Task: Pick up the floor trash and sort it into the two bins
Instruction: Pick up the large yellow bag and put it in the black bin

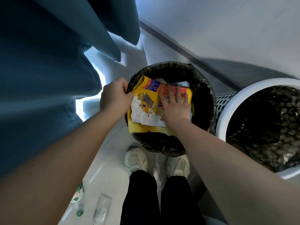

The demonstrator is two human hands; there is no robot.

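The yellow snack bag (pixel 146 109) lies across the mouth of the dark bin (pixel 206 98), which is lined with a black plastic bag. The snack bag covers the left and the middle part of the opening, and its lower edge reaches the near rim.

The left hand (pixel 113 98) has its fingers curled and pinches the left edge of the bag, just at the rim of the bin. The right hand (pixel 175 108) lies flat on the right half of the bag with the fingers spread, pressing on it.

The bag has a white field in the middle with orange cartoon figures and a picture of some yellow food. Along its upper part there is a purple panel and a red panel with small lines of print, but the print is too blurred to read.

To the right, just beside the dark bin, stands a white bin (pixel 276 82) with a perforated wall and a dark liner inside.

On the floor (pixel 110 169) at the lower left lies a clear plastic bottle (pixel 78 198) with a green cap. Its label is white and green with red characters, which I cannot read. Near it lies a clear plastic cup (pixel 103 207).

Two pale shoes (pixel 136 159) stand close to the dark bin. A blue curtain (pixel 40 78) hangs on the left.
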